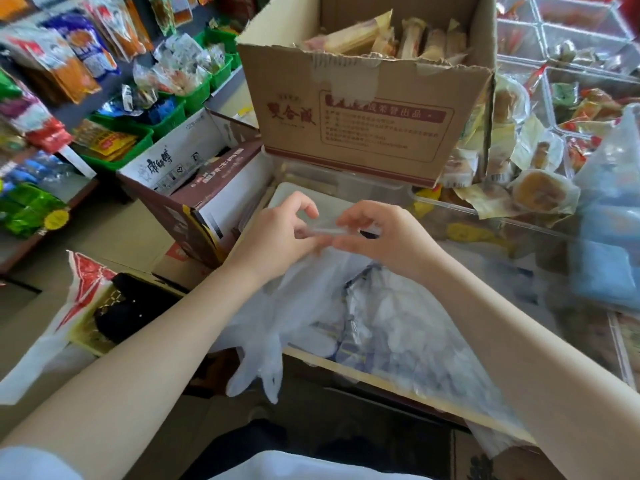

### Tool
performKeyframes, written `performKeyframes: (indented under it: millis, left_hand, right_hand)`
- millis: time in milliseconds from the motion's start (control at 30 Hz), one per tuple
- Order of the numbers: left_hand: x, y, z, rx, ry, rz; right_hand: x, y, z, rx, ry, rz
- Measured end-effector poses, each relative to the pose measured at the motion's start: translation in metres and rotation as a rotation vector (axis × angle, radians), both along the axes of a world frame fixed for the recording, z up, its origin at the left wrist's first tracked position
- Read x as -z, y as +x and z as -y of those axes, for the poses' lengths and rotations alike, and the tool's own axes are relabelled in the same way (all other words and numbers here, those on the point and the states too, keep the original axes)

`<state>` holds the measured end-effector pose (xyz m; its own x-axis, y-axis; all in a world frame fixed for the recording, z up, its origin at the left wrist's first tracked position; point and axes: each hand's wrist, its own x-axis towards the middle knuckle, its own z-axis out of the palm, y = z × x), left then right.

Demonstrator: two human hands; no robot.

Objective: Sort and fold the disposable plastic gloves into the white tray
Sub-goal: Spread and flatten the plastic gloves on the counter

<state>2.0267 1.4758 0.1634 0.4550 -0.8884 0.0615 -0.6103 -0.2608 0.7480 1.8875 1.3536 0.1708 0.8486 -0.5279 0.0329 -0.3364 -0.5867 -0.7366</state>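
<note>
Both hands meet at the middle of the head view, just in front of the white tray. My left hand and my right hand pinch the two ends of a clear plastic glove, folded into a narrow strip between them. A second clear glove hangs below my left wrist, its fingers dangling over the counter edge. Under my right forearm lies a loose pile of clear gloves in their plastic wrapper.
A large open cardboard box of wrapped snacks stands right behind the tray. Smaller cartons sit to the left. Clear bins of packaged food fill the right side. A blue plastic bag sits at the far right.
</note>
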Motion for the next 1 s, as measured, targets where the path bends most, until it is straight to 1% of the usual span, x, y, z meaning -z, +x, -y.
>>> performKeyframes:
  millis: [67, 167, 233, 267, 367, 400, 467, 500, 600, 667, 700, 767, 833, 867, 933, 1000]
  left_hand:
    - [-0.005, 0.004, -0.005, 0.034, -0.021, 0.024]
    - [-0.009, 0.013, -0.013, 0.054, -0.026, 0.031]
    - [-0.010, 0.021, -0.020, 0.067, -0.013, 0.036]
    - [-0.010, 0.024, -0.023, 0.078, 0.001, 0.034]
    - [-0.011, 0.035, -0.032, 0.124, 0.082, 0.001]
    - [-0.010, 0.038, -0.034, 0.130, 0.091, -0.031]
    - [-0.009, 0.043, -0.039, 0.129, 0.092, -0.110]
    - [-0.009, 0.046, -0.042, 0.129, 0.091, -0.146]
    - [-0.010, 0.054, -0.052, 0.166, 0.033, -0.260]
    - [-0.008, 0.063, -0.057, 0.164, -0.038, -0.346]
    - [-0.006, 0.069, -0.060, 0.146, -0.079, -0.387]
    - [-0.001, 0.078, -0.064, 0.078, -0.158, -0.459]
    - [0.007, 0.086, -0.067, -0.032, -0.226, -0.514]
    - [0.012, 0.089, -0.069, -0.094, -0.248, -0.556]
    - [0.022, 0.096, -0.072, -0.211, -0.260, -0.675]
    - [0.035, 0.106, -0.076, -0.294, -0.246, -0.762]
  right_hand:
    - [-0.001, 0.010, -0.008, 0.006, -0.038, -0.018]
    - [-0.003, 0.021, -0.019, -0.015, 0.111, -0.067]
    - [-0.002, 0.026, -0.026, -0.056, 0.125, -0.086]
    - [-0.003, 0.029, -0.030, -0.064, 0.133, -0.069]
    - [-0.004, 0.035, -0.040, -0.050, 0.206, 0.100]
    - [-0.004, 0.038, -0.043, -0.036, 0.175, 0.142]
    - [0.001, 0.044, -0.049, -0.018, 0.120, 0.164]
    - [0.008, 0.048, -0.048, -0.012, 0.156, 0.138]
    - [0.007, 0.052, -0.044, -0.019, 0.492, -0.042]
    - [0.009, 0.049, -0.039, -0.093, 0.646, -0.117]
    - [0.014, 0.048, -0.037, -0.112, 0.730, -0.082]
    - [0.027, 0.047, -0.036, -0.107, 0.941, 0.084]
    - [0.039, 0.048, -0.038, -0.102, 1.165, 0.233]
    - [0.042, 0.050, -0.043, -0.089, 1.243, 0.266]
    - [0.049, 0.053, -0.051, -0.065, 1.228, 0.216]
    - [0.054, 0.057, -0.060, -0.024, 1.027, 0.044]
